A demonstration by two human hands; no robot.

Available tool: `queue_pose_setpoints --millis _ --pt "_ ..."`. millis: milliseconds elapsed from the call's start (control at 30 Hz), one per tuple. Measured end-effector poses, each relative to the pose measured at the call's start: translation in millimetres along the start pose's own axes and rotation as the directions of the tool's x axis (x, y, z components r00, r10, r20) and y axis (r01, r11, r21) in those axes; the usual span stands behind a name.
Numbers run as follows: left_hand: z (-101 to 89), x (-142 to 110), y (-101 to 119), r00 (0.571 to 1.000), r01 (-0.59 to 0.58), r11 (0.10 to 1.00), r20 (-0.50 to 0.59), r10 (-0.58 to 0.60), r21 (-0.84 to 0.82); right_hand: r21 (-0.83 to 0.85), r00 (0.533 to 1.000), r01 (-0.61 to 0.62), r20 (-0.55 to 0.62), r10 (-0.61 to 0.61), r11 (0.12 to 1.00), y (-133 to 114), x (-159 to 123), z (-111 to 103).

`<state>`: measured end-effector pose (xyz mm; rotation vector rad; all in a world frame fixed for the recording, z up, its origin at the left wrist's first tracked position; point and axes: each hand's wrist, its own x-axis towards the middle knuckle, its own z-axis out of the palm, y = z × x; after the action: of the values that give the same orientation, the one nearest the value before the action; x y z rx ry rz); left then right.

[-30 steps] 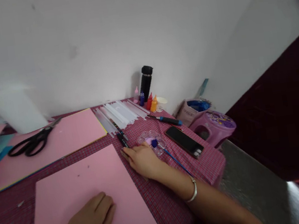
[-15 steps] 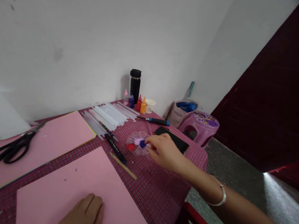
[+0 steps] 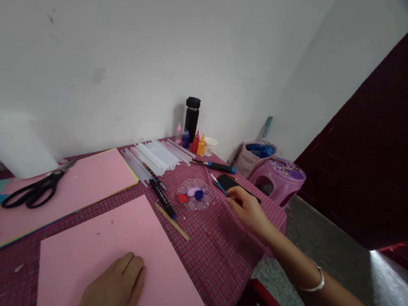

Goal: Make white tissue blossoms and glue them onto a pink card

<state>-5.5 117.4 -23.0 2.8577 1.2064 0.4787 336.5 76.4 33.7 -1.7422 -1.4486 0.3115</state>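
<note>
My left hand lies flat on a sheet of pink paper, fingers extended and holding nothing. Over the black flat object at the table's right side, my right hand pinches a thin blue stick with a white tip, which points up and to the left. Just left of it sits a clear flower-shaped paint palette with red, light pink and dark blue paint in its wells. Part of the black flat object is hidden by my right hand.
A black marker and a wooden stick lie between paper and palette. Behind are translucent strips, a utility knife, paint bottles and a black flask. Scissors rest at left; a purple stool stands right.
My right hand has moved right, away from the blue paint, and the thin blue stick now shows in its fingers. My left hand stays on the paper. The view has shifted slightly.
</note>
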Motion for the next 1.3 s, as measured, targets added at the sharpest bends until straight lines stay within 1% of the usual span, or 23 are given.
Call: queue_pose_setpoints --millis 67,133,167,200,267,333,367,433,500,567,600,700,767,867,967,1033,1100,1200,1300 --pt "3.0 -1 -2 1.0 -0.002 1.0 0.01 0.002 0.009 0.237 0.999 0.004 -0.036 0.004 0.972 -6 11 -4" --pt "5.4 -2 -4 1.0 -0.004 1.0 0.002 0.004 0.015 0.453 0.999 -0.028 -0.002 0.032 0.891 -12 20 -6" --pt "5.9 -2 -4 1.0 -0.006 1.0 -0.003 0.006 0.014 0.56 0.998 -0.063 0.038 0.05 0.826 -14 23 -5" --pt "5.8 -2 -5 1.0 -0.006 1.0 -0.011 0.006 0.012 0.661 0.994 -0.106 0.088 0.063 0.743 -16 24 -4" --pt "4.6 -1 -5 0.999 -0.012 1.0 -0.031 0.012 -0.003 0.817 0.981 -0.189 0.178 0.074 0.545 -18 24 1" --pt "2.9 -1 -4 0.997 -0.022 0.999 -0.071 0.02 -0.025 0.894 0.97 -0.242 0.227 0.085 0.376 -20 20 8" --pt "2.3 0 -3 0.996 -0.026 0.999 -0.091 0.023 -0.038 0.914 0.967 -0.253 0.234 0.096 0.319 -21 19 12" --pt "1.4 0 -3 0.995 -0.026 0.998 -0.103 0.019 -0.062 0.936 0.966 -0.252 0.227 0.125 0.245 -26 16 20" --pt "0.8 0 -2 0.996 -0.015 0.998 -0.085 0.01 -0.069 0.947 0.961 -0.253 0.223 0.161 0.2 -32 18 27" --pt "0.1 0 -2 0.998 -0.012 0.998 -0.069 0.008 -0.06 0.946 0.953 -0.268 0.232 0.197 0.181 -38 22 33" --pt "-0.4 0 -2 0.998 -0.013 0.998 -0.061 0.009 -0.058 0.941 0.948 -0.28 0.24 0.209 0.188 -41 24 35" --pt "-2.2 1 -1 1.0 -0.005 0.998 -0.029 0.004 -0.068 0.917 0.941 -0.31 0.257 0.221 0.253 -47 32 44" --pt "-3.7 1 0 1.0 0.005 0.996 -0.002 -0.005 -0.085 0.905 0.937 -0.322 0.264 0.226 0.277 -52 36 49" --pt "-6.5 2 2 0.998 0.036 0.992 0.061 -0.029 -0.118 0.904 0.933 -0.337 0.283 0.222 0.261 -60 42 54" --pt "-10.1 2 5 0.99 0.081 0.987 0.128 -0.063 -0.139 0.913 0.94 -0.329 0.293 0.173 0.243 -64 47 60" --pt "-13.3 3 6 0.986 0.104 0.982 0.147 -0.081 -0.158 0.918 0.947 -0.314 0.287 0.141 0.241 -60 50 66" --pt "-16.4 4 7 0.984 0.112 0.975 0.159 -0.082 -0.189 0.916 0.948 -0.314 0.288 0.138 0.248 -52 51 73" --pt "-19.4 5 8 0.981 0.112 0.969 0.18 -0.072 -0.221 0.904 0.936 -0.345 0.312 0.163 0.252 -39 51 82" --pt "-19.2 4 7 0.978 0.113 0.966 0.198 -0.067 -0.234 0.892 0.925 -0.376 0.347 0.155 0.25 -31 50 85"
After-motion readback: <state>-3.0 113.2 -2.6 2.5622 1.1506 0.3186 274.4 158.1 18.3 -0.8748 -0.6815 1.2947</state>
